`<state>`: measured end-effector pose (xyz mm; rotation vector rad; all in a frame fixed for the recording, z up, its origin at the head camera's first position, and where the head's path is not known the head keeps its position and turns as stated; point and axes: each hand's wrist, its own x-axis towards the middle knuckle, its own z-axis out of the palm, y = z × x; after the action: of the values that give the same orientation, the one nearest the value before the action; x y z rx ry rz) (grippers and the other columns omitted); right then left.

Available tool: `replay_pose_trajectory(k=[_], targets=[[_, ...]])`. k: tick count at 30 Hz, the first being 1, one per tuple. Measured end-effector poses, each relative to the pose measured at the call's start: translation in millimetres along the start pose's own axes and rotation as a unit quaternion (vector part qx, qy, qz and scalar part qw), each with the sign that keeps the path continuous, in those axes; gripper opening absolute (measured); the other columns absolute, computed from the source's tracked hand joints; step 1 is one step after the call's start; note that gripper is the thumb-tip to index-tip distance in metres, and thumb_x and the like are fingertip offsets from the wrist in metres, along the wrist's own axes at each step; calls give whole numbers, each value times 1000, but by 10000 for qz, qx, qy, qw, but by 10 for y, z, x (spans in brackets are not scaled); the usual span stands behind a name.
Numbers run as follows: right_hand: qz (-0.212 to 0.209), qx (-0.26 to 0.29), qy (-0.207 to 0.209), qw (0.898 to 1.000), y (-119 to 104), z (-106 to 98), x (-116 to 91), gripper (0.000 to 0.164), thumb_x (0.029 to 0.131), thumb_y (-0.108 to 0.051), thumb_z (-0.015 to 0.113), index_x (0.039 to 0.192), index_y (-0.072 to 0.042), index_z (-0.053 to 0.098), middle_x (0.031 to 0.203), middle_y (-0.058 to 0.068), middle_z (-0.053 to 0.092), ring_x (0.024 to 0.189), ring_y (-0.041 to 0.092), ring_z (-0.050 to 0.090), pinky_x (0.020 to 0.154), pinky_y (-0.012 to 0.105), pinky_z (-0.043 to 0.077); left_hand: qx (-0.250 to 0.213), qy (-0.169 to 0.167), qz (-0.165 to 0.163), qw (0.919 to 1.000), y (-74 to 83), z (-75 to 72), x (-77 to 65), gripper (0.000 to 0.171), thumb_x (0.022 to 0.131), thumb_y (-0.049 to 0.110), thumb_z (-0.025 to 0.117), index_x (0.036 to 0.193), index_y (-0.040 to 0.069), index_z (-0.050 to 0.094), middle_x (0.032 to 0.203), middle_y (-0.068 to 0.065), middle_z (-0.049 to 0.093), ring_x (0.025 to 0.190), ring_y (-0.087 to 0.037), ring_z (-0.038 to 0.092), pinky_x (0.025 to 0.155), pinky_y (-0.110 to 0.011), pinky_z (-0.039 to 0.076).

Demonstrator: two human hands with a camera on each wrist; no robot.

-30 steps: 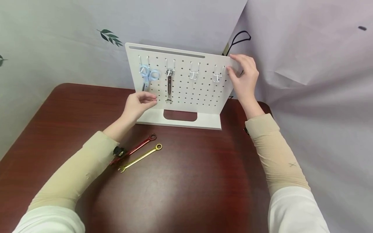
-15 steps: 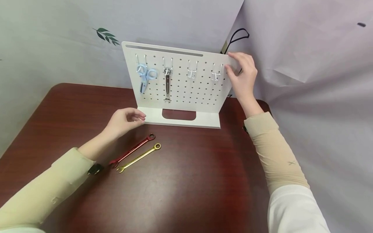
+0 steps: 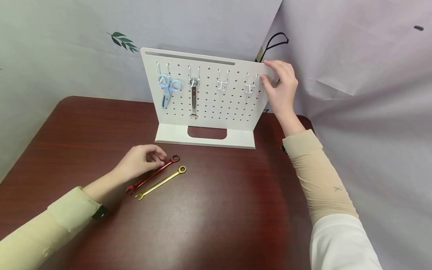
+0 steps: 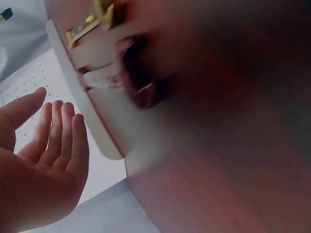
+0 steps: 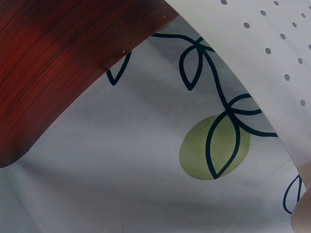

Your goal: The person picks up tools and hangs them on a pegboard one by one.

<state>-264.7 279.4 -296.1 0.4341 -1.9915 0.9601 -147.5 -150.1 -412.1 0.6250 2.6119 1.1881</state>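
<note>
My left hand (image 3: 140,161), its fingers loosely bent, is over the red combination wrench (image 3: 143,182) lying on the table. In the left wrist view the palm and fingers (image 4: 80,145) are spread with nothing held. Thumb and fingertips look close to the red shaft; contact cannot be told. Parallel to it lies a yellow combination wrench (image 3: 162,183). My right hand (image 3: 284,87) pinches the upper right edge of a white pegboard (image 3: 233,137), thumb in front. Light-blue scissors (image 3: 167,92) and a silver wrench (image 3: 194,98) hang from its left hooks.
Two wire hooks, a middle one (image 3: 222,85) and a right one (image 3: 250,88), hold nothing. The board stands at the back of the dark red wooden table (image 3: 216,210). Pale cloth (image 3: 371,112) with leaf prints hangs behind and to the right.
My left hand has moved down from beside the scissors, past the board's base, to the red wrench. The scissors now hang fully in sight. My right hand stays at the board's edge.
</note>
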Motion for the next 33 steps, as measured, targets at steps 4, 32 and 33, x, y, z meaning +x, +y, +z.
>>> replay_pose_trajectory(k=[4,32,33], targets=[[5,2,-15,10000,-2,4,-7,27,92,-5,81,119,-4,80,119,15,79,121,33,66,113,34,47,163,-103,-20,9998,-59,62,-47,16,88,1,82,102,7,77,93,-2,78,79,-5,70,71,-19,55],[86,-18,12,10000,22,25,2,27,92,-3,82,119,-4,80,120,15,78,121,32,66,112,34,47,-40,-212,-272,9994,-208,158,-44,22,81,-5,85,101,-4,76,89,-9,77,76,-7,65,67,-15,54],[87,-14,12,10000,22,26,2,27,92,-3,82,119,-4,80,120,15,78,121,32,66,112,34,47,-30,-217,-291,9993,-207,156,-39,21,81,-5,85,100,-4,76,89,-9,77,75,-7,64,67,-15,54]])
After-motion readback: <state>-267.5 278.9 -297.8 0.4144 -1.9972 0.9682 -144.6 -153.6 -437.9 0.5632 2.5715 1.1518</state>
